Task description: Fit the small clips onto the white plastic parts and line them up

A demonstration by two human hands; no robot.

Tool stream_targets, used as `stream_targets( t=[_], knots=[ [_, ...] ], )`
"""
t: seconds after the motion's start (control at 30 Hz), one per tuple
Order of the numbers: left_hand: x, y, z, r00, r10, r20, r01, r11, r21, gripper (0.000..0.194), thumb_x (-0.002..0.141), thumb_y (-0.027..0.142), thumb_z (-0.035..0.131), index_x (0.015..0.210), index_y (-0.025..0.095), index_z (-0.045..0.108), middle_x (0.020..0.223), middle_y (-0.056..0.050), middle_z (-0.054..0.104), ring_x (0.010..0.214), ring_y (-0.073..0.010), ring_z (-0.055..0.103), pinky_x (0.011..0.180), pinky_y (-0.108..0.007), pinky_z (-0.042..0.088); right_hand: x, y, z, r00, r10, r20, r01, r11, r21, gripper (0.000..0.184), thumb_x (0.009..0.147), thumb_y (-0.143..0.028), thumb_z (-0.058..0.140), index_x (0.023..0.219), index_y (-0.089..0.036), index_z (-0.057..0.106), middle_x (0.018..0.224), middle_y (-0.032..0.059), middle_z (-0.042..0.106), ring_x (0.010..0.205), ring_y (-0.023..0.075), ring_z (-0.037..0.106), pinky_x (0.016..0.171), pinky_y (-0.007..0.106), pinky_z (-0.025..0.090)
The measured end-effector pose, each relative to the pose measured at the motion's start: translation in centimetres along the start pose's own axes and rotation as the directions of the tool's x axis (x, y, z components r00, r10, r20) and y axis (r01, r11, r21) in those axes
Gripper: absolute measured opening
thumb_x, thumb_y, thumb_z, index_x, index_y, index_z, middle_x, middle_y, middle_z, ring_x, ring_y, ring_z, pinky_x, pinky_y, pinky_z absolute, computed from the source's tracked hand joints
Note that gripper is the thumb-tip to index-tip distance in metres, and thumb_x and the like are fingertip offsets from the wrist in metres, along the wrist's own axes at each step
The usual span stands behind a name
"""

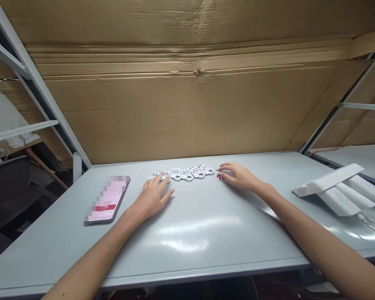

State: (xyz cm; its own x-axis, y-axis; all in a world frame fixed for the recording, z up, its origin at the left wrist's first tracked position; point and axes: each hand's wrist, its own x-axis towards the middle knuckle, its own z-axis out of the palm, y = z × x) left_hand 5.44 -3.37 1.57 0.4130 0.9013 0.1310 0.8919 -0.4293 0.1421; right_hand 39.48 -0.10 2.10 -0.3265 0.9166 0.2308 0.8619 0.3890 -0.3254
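Observation:
Several flat white pieces (186, 174), each with a round hole at one end and small dark marks, lie in a curved row across the grey tabletop (193, 225). My left hand (154, 196) rests over the row's left end, fingers spread and thumb apart; its fingertips cover part of the leftmost pieces. I cannot tell whether it presses on them. Just beyond the right end is my right hand (236, 175), its fingers loosely curved and apart, with no piece visible in it. Small dark red spots show at its fingertips, perhaps nails.
A phone (108, 200) with a lit pink screen lies left of my left hand. White folded, paper-like strips (340, 189) lie at the right. A cardboard wall (187, 112) closes off the back, with metal frame posts (50, 91) at the sides.

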Motion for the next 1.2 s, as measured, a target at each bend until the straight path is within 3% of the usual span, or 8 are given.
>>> stream_targets(
  t=[0.23, 0.47, 0.63, 0.8, 1.07, 1.2],
  knots=[
    [0.2, -0.2, 0.2, 0.999, -0.039, -0.039, 0.039, 0.999, 0.02, 0.059, 0.098, 0.047, 0.035, 0.148, 0.016, 0.037, 0.156, -0.015, 0.031, 0.145, -0.0324, 0.027, 0.115, -0.05, 0.027, 0.1, -0.2, 0.6, 1.0, -0.015, -0.027, 0.015, 1.0, 0.005, 0.024, 0.089, -0.032, 0.051, 0.094, -0.022, 0.072, 0.115, 0.0088, 0.07, 0.104, 0.0284, 0.064, 0.086, 0.039, 0.051],
    [1.2, -2.6, 0.8, 0.992, -0.088, -0.093, 0.086, 0.996, -0.022, 0.059, 0.097, 0.039, 0.03, 0.145, 0.005, 0.035, 0.154, -0.02, 0.034, 0.144, -0.0316, 0.028, 0.116, -0.047, 0.026, 0.2, -0.5, 1.2, 0.998, -0.036, -0.042, 0.038, 0.998, 0.046, 0.022, 0.085, -0.026, 0.051, 0.087, -0.024, 0.073, 0.109, 0.0071, 0.072, 0.097, 0.0276, 0.065, 0.08, 0.039, 0.052],
    [1.7, -3.8, 0.8, 0.992, -0.061, -0.112, 0.055, 0.997, -0.057, 0.055, 0.096, 0.036, 0.029, 0.141, 0.008, 0.041, 0.15, -0.018, 0.042, 0.141, -0.0289, 0.036, 0.115, -0.045, 0.03, 0.2, -0.5, 1.2, 0.999, -0.014, -0.041, 0.016, 0.999, 0.046, 0.024, 0.086, -0.03, 0.051, 0.095, -0.022, 0.072, 0.103, 0.0077, 0.072, 0.093, 0.0266, 0.065, 0.079, 0.037, 0.051],
    [1.8, -4.3, 0.7, 0.988, -0.081, -0.133, 0.074, 0.995, -0.061, 0.051, 0.095, 0.038, 0.033, 0.139, 0.015, 0.045, 0.148, -0.013, 0.046, 0.136, -0.0274, 0.043, 0.113, -0.042, 0.034, 0.1, -0.6, 1.3, 0.998, 0.001, -0.06, 0.002, 0.999, 0.052, 0.022, 0.086, -0.027, 0.051, 0.09, -0.024, 0.072, 0.102, 0.0064, 0.073, 0.093, 0.026, 0.065, 0.077, 0.037, 0.051],
    [1.9, -5.3, 0.6, 0.995, -0.086, -0.053, 0.083, 0.995, -0.06, 0.058, 0.096, 0.041, 0.032, 0.146, 0.012, 0.037, 0.155, -0.015, 0.034, 0.144, -0.0278, 0.031, 0.116, -0.042, 0.028, 0.3, -0.1, 2.1, 0.993, 0.026, -0.118, -0.018, 0.998, 0.063, 0.025, 0.089, -0.03, 0.048, 0.085, -0.024, 0.072, 0.098, 0.0065, 0.074, 0.093, 0.0275, 0.066, 0.078, 0.039, 0.051],
    [1.8, -5.0, 0.2, 0.994, -0.078, -0.078, 0.074, 0.996, -0.057, 0.052, 0.096, 0.038, 0.032, 0.141, 0.016, 0.043, 0.145, -0.013, 0.046, 0.132, -0.0281, 0.047, 0.11, -0.041, 0.038, 0.4, 0.1, 2.2, 0.98, 0.042, -0.196, -0.024, 0.995, 0.094, 0.024, 0.089, -0.031, 0.047, 0.092, -0.024, 0.069, 0.102, 0.007, 0.074, 0.095, 0.0281, 0.066, 0.081, 0.042, 0.051]
  ],
)
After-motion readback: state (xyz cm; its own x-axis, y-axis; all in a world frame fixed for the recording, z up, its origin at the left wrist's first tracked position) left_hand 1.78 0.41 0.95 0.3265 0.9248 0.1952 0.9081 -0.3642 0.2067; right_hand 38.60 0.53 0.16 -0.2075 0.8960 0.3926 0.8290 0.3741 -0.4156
